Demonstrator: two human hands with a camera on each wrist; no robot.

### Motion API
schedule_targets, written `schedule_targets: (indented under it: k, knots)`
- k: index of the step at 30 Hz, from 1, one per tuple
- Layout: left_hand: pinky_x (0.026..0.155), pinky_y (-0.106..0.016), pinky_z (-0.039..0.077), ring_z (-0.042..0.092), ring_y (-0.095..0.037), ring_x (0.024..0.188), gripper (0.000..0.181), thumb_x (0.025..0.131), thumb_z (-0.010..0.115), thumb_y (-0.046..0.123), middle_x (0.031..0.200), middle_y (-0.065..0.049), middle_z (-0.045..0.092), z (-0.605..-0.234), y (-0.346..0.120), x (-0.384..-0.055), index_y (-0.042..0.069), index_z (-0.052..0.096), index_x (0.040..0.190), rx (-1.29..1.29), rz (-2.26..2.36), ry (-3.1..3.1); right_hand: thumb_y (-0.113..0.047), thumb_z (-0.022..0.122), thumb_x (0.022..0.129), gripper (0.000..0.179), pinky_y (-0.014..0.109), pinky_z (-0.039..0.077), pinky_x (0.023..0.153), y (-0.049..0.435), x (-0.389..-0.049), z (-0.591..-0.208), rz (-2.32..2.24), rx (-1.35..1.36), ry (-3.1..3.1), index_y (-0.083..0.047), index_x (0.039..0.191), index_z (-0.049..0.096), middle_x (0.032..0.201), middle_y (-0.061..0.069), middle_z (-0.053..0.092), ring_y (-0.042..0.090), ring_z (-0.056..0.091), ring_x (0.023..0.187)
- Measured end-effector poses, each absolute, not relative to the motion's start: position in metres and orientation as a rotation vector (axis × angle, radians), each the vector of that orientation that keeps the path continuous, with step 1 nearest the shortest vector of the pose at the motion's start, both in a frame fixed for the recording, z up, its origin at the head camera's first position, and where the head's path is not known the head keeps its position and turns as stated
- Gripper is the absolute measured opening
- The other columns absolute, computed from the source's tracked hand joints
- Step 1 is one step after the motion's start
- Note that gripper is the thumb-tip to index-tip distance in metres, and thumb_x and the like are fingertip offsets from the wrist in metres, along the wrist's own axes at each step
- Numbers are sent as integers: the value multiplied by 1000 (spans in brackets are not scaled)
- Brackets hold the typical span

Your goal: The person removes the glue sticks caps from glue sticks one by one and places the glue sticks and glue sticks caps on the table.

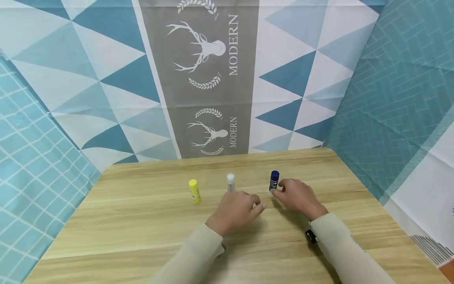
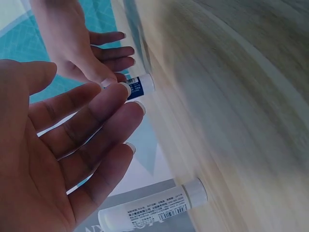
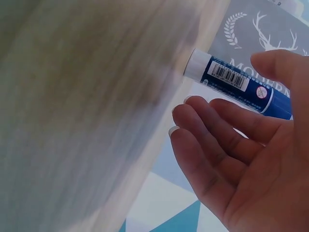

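Observation:
Upright on the table stands a dark blue glue stick (image 1: 274, 180), with a white base and a barcode label in the right wrist view. My right hand (image 1: 298, 196) is right beside it, thumb and fingers apart around its near side; whether they touch it I cannot tell. A white glue stick (image 1: 231, 181) stands in the middle, its lower part hidden behind my left hand (image 1: 235, 209) in the head view. That hand hovers with loosely bent fingers (image 2: 104, 130) and holds nothing. Farther left stands a yellow glue stick (image 1: 194, 191).
The wooden table (image 1: 134, 232) carries the three glue sticks in a loose row. A patterned cloth with deer heads (image 1: 209, 51) hangs behind its back edge. Blue tile-patterned sheets (image 1: 28, 165) flank both sides. A small black object (image 1: 311, 236) shows at the right cuff.

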State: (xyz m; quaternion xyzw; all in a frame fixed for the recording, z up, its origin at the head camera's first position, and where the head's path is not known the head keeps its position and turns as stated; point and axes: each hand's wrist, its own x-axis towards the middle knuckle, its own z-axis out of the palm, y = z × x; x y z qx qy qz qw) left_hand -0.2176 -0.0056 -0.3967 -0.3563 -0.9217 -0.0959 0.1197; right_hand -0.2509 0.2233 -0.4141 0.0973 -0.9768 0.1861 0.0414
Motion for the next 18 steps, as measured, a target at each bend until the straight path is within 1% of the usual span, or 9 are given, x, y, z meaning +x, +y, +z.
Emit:
schedule_targets:
  k: [3,5,7,12,14,18]
  knots:
    - [52,-26,45,57,-1,60,33,102,53,45,76,14,68,-399,-6,-217,23,77,96,-1051,-303,-2708,-43,65,94,42,33,45,55,223,-254,-415,584,279,-3039,-3,107,72,86,4,70,14,57,64]
    - [51,-26,44,57,-1,60,32,102,53,44,77,14,69,-399,-6,-215,22,77,97,-1055,-318,-2713,-43,64,94,44,33,45,54,224,-256,-417,598,286,-3060,-2,106,72,86,5,70,14,57,63]
    - [51,-25,44,58,0,61,32,102,54,43,77,14,69,-399,-6,-215,22,77,96,-1057,-342,-2711,-45,65,94,44,33,45,54,224,-258,-417,615,288,-3064,-3,103,72,85,5,70,14,56,61]
    - [51,-24,42,57,1,62,34,102,52,43,76,16,67,-393,0,-216,22,77,95,-1056,-425,-2708,-50,66,92,43,35,46,58,225,-265,-416,640,290,-3048,-7,96,71,92,7,70,15,57,63]
    - [51,-23,41,55,2,61,32,102,52,42,73,17,65,-391,3,-217,22,76,94,-1063,-458,-2709,-52,66,92,43,35,45,57,226,-267,-415,650,293,-3056,-9,91,70,90,6,69,15,56,63]
    - [51,-24,40,52,2,60,27,101,55,38,68,18,60,-389,7,-217,24,74,89,-1074,-492,-2715,-53,67,91,43,33,42,53,224,-271,-415,681,302,-3049,-11,83,65,75,2,63,16,53,57]
